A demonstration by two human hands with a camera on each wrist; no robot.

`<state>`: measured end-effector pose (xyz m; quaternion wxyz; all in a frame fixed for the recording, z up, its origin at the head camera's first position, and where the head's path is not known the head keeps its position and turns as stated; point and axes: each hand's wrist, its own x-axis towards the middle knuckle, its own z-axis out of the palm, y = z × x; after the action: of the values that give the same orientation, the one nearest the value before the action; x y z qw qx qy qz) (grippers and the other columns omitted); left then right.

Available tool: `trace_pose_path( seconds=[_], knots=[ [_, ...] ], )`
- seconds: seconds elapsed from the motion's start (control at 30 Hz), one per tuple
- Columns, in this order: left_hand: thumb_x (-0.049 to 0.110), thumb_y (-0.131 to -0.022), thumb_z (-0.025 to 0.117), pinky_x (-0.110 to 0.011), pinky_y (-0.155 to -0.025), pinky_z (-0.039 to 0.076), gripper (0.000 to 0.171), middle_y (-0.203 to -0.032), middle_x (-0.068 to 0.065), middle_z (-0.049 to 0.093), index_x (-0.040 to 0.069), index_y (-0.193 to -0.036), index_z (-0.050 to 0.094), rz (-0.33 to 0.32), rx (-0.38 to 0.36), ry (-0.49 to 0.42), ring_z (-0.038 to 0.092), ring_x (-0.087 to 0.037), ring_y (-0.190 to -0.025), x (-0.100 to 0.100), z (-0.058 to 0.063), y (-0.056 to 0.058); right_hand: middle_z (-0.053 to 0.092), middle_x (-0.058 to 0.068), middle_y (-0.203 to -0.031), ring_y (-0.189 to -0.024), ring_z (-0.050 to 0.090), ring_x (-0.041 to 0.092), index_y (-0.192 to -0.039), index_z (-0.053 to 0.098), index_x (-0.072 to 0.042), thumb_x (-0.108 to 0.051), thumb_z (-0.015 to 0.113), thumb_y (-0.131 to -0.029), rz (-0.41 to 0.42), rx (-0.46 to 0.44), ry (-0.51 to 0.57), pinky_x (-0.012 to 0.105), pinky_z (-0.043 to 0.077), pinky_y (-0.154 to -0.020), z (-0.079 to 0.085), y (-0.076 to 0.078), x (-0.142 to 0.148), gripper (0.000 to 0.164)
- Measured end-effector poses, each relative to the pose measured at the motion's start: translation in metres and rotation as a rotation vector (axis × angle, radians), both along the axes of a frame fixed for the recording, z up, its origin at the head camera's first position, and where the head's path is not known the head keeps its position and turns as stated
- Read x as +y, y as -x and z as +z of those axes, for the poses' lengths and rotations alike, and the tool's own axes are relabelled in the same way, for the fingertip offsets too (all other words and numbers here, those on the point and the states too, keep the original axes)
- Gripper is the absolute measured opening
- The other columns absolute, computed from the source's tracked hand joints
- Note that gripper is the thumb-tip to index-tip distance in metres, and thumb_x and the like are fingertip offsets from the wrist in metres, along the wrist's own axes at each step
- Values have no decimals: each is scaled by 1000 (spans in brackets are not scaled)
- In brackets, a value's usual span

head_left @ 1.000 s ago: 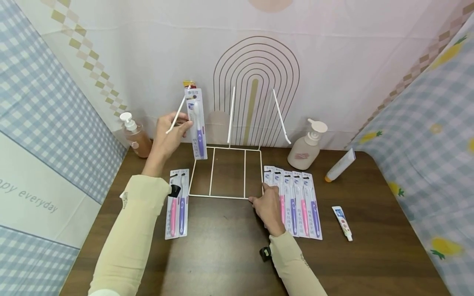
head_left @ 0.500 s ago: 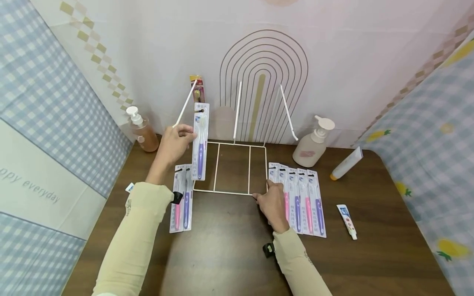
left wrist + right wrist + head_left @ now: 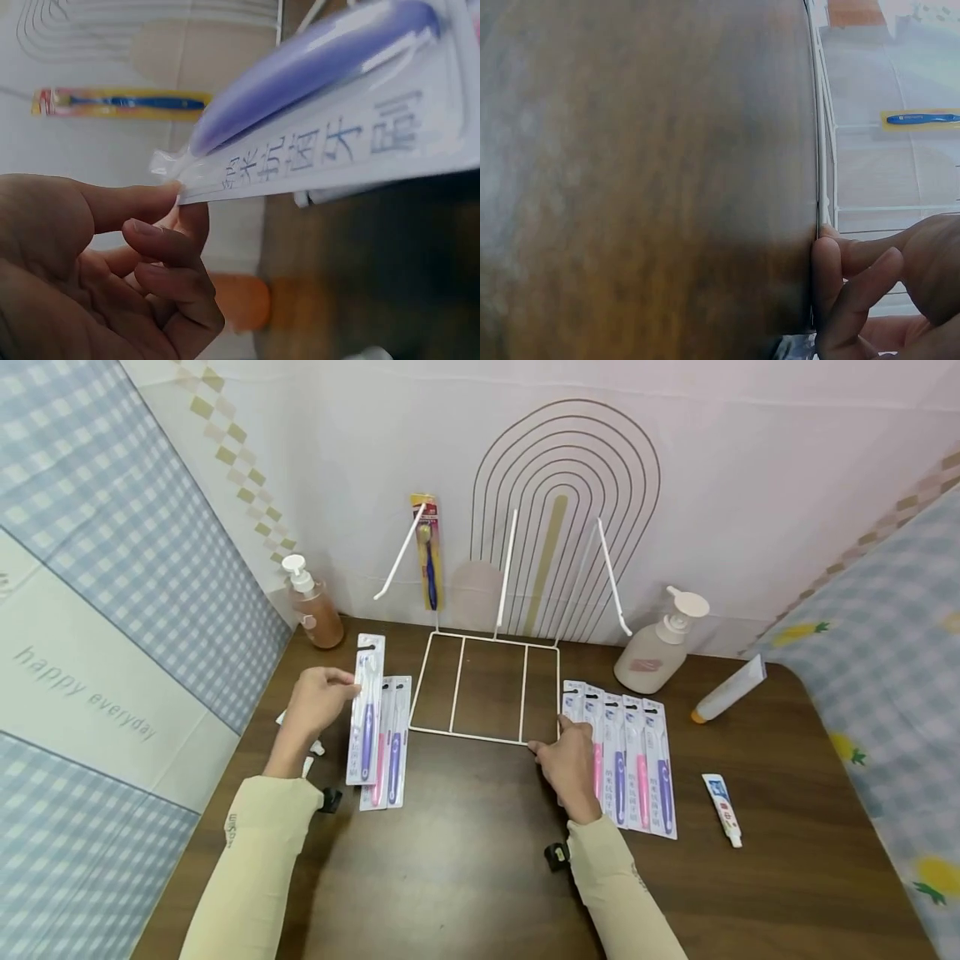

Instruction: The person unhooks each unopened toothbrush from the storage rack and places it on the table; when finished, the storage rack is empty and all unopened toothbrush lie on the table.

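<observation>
My left hand (image 3: 324, 700) pinches the edge of a packaged toothbrush (image 3: 366, 714) with a purple handle, close over two packaged toothbrushes (image 3: 397, 747), one pink and one purple, at the table's left. In the left wrist view, thumb and index finger (image 3: 135, 206) grip the pack's edge. My right hand (image 3: 567, 768) holds the front right corner of a white wire rack (image 3: 468, 737) between thumb and finger, as the right wrist view also shows. A blue toothbrush in a yellow pack (image 3: 431, 564) hangs on the rack's left prong (image 3: 401, 552).
Several packaged toothbrushes (image 3: 633, 768) lie in a row beside my right hand. A white pump bottle (image 3: 652, 652), a white tube (image 3: 731, 689) and a small toothpaste tube (image 3: 722, 810) are at the right. An amber pump bottle (image 3: 318, 614) stands back left.
My left hand has carried the purple toothbrush pack from the left prong down and left, uncovering the yellow pack. My right hand has stayed at the rack's corner. The head view has shifted.
</observation>
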<state>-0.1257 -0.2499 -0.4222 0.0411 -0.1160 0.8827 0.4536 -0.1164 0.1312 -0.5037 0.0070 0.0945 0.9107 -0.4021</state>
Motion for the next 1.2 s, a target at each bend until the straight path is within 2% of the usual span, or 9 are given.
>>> trace_pose_path(
  seconds=[0.17,0.3,0.4,0.5,0.6,0.8,0.93,1.07,1.2],
  knots=[
    [20,-110,68,-49,-97,50,37,-141,-33,71,-10,-128,77,24,-97,-12,60,-38,-121,-19,-17,-10,58,44,-148,-117,69,52,-160,55,16,-9,90,-95,11,-6,-12,62,59,-106,1,2,1,77],
    [24,-103,75,-52,-93,53,32,-136,-29,75,-4,-118,83,45,-128,-2,62,-34,-114,-40,-58,0,58,44,-146,-118,69,53,-159,55,16,-9,90,-95,12,-13,-20,62,58,-108,-1,1,1,77],
    [28,-99,80,-49,-86,55,30,-127,-22,80,3,-113,88,59,-123,20,64,-30,-106,-55,-93,13,59,44,-145,-119,68,53,-159,55,16,-9,90,-95,15,-1,-22,62,58,-108,-1,1,1,77],
    [30,-99,79,-46,-80,57,32,-113,-17,82,4,-116,88,49,-141,43,67,-29,-97,-67,-117,24,59,44,-145,-119,67,53,-159,55,16,-9,90,-96,20,6,-14,62,58,-107,0,2,0,77],
    [31,-99,78,-41,-70,57,31,-98,-12,81,6,-114,89,40,-155,67,71,-27,-85,-73,-132,32,59,44,-145,-119,67,53,-159,55,16,-9,90,-95,22,-2,-8,62,58,-107,1,3,0,77],
    [28,-101,77,-37,-69,59,30,-109,-17,84,4,-114,88,-17,-176,56,76,-24,-84,-70,-137,33,59,44,-143,-120,67,53,-158,55,18,-8,91,-94,15,-2,-13,62,58,-108,-1,1,1,77],
    [28,-100,80,-37,-67,58,28,-101,-14,84,4,-113,88,-9,-160,84,75,-23,-82,-66,-133,30,60,44,-143,-116,68,53,-158,56,17,-8,91,-94,21,4,-7,61,60,-104,-1,0,1,77],
    [31,-100,83,-38,-66,58,28,-95,-12,83,6,-111,89,-18,-153,123,72,-26,-83,-63,-132,31,60,44,-144,-121,67,54,-158,57,16,-9,91,-94,10,5,-15,62,58,-108,0,2,1,77],
    [34,-100,84,-38,-70,57,28,-109,-14,85,9,-109,90,-40,-171,198,73,-28,-89,-62,-132,30,60,44,-144,-123,66,54,-158,57,16,-8,91,-94,5,2,-8,62,57,-110,0,1,0,77]
  ],
)
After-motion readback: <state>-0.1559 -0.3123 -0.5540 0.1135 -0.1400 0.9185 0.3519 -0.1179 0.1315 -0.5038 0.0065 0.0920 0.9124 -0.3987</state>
